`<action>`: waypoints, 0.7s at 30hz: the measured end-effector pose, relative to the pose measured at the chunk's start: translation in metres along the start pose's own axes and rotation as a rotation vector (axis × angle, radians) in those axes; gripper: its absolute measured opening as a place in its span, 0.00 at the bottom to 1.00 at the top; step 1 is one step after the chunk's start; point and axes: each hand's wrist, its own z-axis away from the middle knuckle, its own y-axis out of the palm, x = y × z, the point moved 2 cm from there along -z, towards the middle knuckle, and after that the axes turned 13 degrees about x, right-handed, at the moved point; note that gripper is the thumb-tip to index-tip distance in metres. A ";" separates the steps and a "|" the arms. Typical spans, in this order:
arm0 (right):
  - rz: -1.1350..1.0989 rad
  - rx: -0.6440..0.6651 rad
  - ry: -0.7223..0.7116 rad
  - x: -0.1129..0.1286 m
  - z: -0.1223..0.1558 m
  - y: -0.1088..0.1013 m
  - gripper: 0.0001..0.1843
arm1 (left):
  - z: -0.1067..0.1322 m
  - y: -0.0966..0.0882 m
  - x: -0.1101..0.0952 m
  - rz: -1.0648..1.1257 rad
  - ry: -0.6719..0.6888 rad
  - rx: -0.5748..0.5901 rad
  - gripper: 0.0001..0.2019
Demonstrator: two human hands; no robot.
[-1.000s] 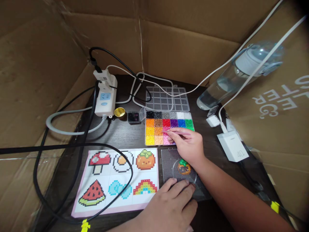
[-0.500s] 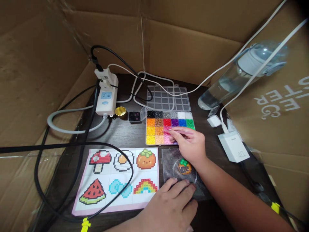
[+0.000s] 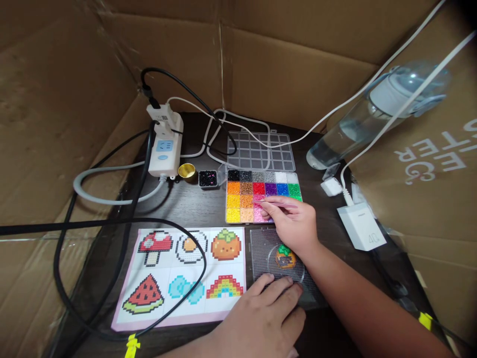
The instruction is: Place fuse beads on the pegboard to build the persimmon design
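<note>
Honestly, almost nothing has moved over the last second: the right hand (image 3: pixel 292 221) is parked over the bead organizer (image 3: pixel 238 222) in the same spot, pinching pink tweezers (image 3: pixel 279 203), and the picture just drifts a bit, so I'd say the picking is paused at the compartments and the build is no further on. Tips sit about where the tan and hot pink sections meet; can't tell if they've got a bead. The left hand (image 3: pixel 266 311) lies loosely spread, holding nothing, on the near part of the clear pegboard (image 3: pixel 263 248). The little orange-and-green bead piece (image 3: pixel 286 258) sits on that board just beyond its fingers, right of the printed pattern sheet (image 3: pixel 192 309). Container-wise, the organizer's back row goes black through greys to white, next is orange, brown, red, purple, blue, green, then yellows, tan, peach and pinks up front, with some sections hidden under the hand. Its gridded lid (image 3: pixel 253 154) is flopped open behind it. The small clear box (image 3: pixel 207 187) to the left has black beads with a few pink strays. Next to it on the counter (image 3: pixel 194 209) is a gold cup (image 3: pixel 181 169), contents too hard to make out.
</note>
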 end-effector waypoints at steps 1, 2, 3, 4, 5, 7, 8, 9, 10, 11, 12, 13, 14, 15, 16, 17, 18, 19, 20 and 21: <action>0.003 0.001 -0.001 0.000 0.000 0.000 0.07 | 0.000 0.000 0.000 0.003 -0.002 -0.002 0.22; 0.004 0.001 -0.002 -0.001 0.000 0.000 0.07 | 0.000 0.000 0.000 0.005 -0.003 -0.001 0.22; 0.003 0.001 -0.002 -0.001 0.000 0.000 0.08 | 0.000 0.000 0.000 0.007 -0.003 0.000 0.22; 0.001 0.002 -0.001 -0.001 0.000 0.000 0.08 | 0.000 0.000 0.000 0.009 -0.003 0.004 0.22; -0.002 0.005 -0.001 -0.001 -0.001 0.000 0.08 | 0.000 0.000 0.000 0.012 -0.003 0.007 0.22; -0.007 0.012 -0.001 0.000 -0.001 0.000 0.07 | -0.001 -0.001 0.000 0.014 -0.002 0.010 0.22; -0.011 0.014 0.000 0.000 -0.001 0.000 0.07 | -0.001 -0.002 0.000 0.016 -0.003 0.013 0.22; -0.014 0.014 0.001 0.001 -0.001 0.000 0.07 | -0.001 -0.003 0.000 0.018 -0.006 0.016 0.22; -0.015 0.012 0.003 0.001 -0.001 0.000 0.07 | -0.001 -0.003 0.000 0.020 -0.008 0.020 0.22; -0.015 0.007 0.005 0.002 -0.001 -0.001 0.07 | -0.001 -0.004 0.000 0.021 -0.010 0.022 0.22; -0.014 0.002 0.007 0.002 0.000 -0.001 0.08 | -0.001 -0.005 -0.001 0.023 -0.011 0.024 0.22; -0.015 -0.002 0.007 0.003 0.000 -0.001 0.08 | -0.001 -0.006 -0.001 0.027 -0.012 0.025 0.22; -0.014 -0.007 0.004 0.003 0.001 -0.001 0.08 | -0.001 -0.008 -0.001 0.032 -0.012 0.026 0.22; -0.012 -0.009 -0.002 0.004 0.002 -0.002 0.09 | -0.001 -0.009 -0.002 0.037 -0.011 0.029 0.21; -0.007 -0.013 -0.012 0.004 0.003 -0.003 0.09 | -0.001 -0.010 -0.002 0.044 -0.010 0.032 0.21; -0.001 -0.020 -0.026 0.005 0.004 -0.004 0.09 | -0.001 -0.011 -0.002 0.051 -0.010 0.033 0.20; 0.007 -0.029 -0.041 0.006 0.005 -0.005 0.08 | -0.001 -0.012 -0.002 0.058 -0.009 0.034 0.20; 0.016 -0.039 -0.059 0.008 0.006 -0.006 0.08 | -0.001 -0.013 -0.002 0.063 -0.009 0.036 0.19; 0.026 -0.050 -0.077 0.010 0.007 -0.008 0.08 | -0.001 -0.013 -0.002 0.068 -0.008 0.036 0.19; 0.036 -0.064 -0.094 0.013 0.009 -0.010 0.08 | -0.002 -0.014 -0.002 0.072 -0.007 0.037 0.19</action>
